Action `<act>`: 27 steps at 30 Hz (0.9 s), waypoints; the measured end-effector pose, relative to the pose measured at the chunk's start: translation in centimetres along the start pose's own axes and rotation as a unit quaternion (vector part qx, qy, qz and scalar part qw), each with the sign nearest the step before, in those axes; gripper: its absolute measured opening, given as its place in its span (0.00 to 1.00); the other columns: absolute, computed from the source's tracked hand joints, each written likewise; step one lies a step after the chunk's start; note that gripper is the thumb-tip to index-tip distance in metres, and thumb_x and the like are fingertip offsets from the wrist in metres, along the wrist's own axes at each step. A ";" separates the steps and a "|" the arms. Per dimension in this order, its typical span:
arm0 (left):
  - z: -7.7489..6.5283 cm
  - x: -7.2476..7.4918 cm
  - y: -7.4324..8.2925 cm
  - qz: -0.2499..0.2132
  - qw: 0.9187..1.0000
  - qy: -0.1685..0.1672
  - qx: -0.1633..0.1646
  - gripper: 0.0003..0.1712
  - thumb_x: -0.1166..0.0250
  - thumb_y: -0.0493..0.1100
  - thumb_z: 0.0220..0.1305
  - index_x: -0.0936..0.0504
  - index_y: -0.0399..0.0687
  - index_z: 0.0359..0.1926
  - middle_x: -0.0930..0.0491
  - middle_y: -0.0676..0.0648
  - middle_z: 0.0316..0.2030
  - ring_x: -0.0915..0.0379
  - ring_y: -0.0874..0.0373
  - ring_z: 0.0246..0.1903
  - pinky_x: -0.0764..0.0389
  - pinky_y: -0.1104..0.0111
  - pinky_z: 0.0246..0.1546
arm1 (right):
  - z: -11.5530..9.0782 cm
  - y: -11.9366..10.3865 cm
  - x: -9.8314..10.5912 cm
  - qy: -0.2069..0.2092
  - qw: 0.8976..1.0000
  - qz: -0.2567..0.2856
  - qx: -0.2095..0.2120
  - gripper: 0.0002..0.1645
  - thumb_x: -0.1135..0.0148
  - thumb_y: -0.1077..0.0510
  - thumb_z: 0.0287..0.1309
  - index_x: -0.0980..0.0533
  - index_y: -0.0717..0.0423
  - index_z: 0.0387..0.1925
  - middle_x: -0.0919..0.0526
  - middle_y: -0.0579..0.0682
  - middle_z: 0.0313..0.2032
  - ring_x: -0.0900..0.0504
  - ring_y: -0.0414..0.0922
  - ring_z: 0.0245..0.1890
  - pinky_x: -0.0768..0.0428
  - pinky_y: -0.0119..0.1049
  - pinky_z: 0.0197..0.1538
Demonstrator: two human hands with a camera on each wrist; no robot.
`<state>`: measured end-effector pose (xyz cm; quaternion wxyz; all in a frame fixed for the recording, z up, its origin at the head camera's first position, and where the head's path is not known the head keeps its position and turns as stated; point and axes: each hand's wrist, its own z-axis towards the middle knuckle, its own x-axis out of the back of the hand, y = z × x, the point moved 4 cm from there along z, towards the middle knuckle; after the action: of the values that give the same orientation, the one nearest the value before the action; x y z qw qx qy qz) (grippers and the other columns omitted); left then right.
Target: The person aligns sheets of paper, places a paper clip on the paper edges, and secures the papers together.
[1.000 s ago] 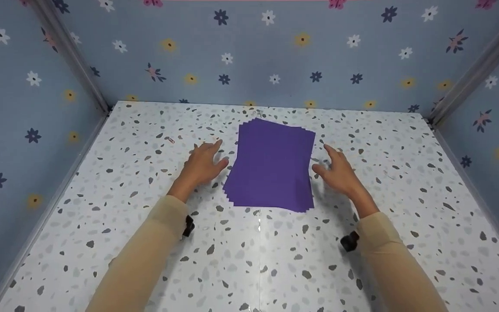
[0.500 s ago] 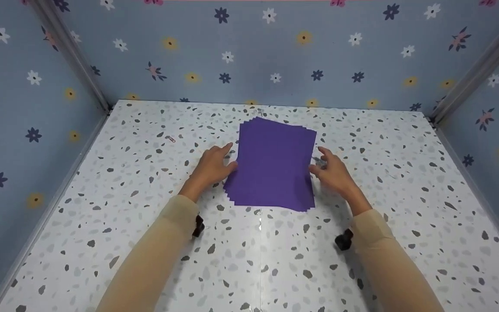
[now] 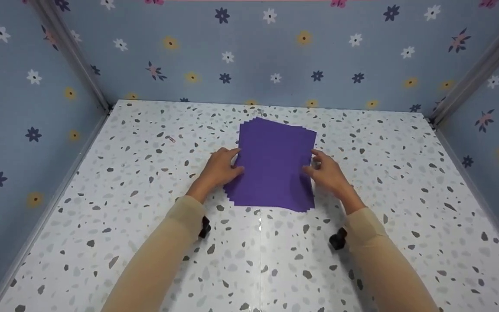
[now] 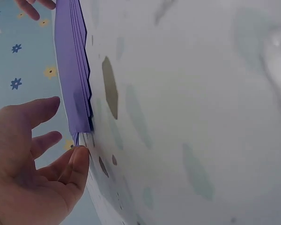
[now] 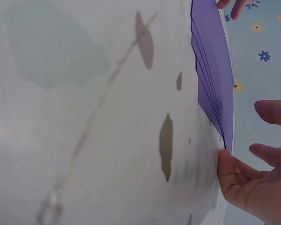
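Loosely spread, left hand [image 3: 220, 168] and right hand [image 3: 328, 174] touch opposite edges of one purple stack [image 3: 275, 167], thumbs lifted clear; sheet count unclear; one clip [image 3: 171, 139].

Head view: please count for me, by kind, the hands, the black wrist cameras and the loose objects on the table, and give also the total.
Left hand and right hand: 2
Left wrist camera and right wrist camera: 2
Fanned purple paper stack, sheet number unclear: 1
Apparent red paper clip: 1
Total: 6
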<state>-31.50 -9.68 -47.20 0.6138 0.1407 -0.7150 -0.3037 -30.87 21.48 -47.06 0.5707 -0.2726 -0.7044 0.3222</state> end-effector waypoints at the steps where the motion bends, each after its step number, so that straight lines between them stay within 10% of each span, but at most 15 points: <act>1: 0.0 -0.1 0.1 -0.002 1.000 -0.003 0.000 0.39 0.33 0.46 0.75 0.34 0.41 0.80 0.28 0.34 0.68 0.31 0.40 0.68 0.33 0.52 0.73 | 0.0 -0.1 -0.1 -0.001 1.000 0.000 0.004 0.44 0.40 0.53 0.74 0.44 0.62 0.82 0.34 0.69 0.75 0.30 0.64 0.73 0.27 0.57 0.71; 15: -0.1 -0.6 0.8 -0.004 1.000 -0.015 -0.002 0.37 0.30 0.45 0.72 0.30 0.37 0.77 0.33 0.32 0.73 0.39 0.38 0.75 0.41 0.52 0.79 | 0.5 -1.2 -1.2 0.006 0.997 -0.062 0.053 0.44 0.37 0.57 0.68 0.40 0.74 0.78 0.29 0.75 0.68 0.26 0.63 0.62 0.31 0.58 0.74; 27: -0.3 -0.9 1.6 0.073 0.997 -0.020 -0.021 0.34 0.29 0.45 0.71 0.25 0.32 0.72 0.30 0.32 0.69 0.35 0.36 0.70 0.34 0.52 0.75 | 0.5 -1.7 -2.0 -0.007 0.991 -0.124 0.043 0.46 0.31 0.58 0.67 0.40 0.69 0.79 0.38 0.77 0.74 0.39 0.71 0.76 0.40 0.61 0.79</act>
<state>-30.77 -8.04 -46.94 0.6227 0.0689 -0.7289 -0.2761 -30.99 18.83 -47.05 0.6120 -0.1564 -0.7224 0.2812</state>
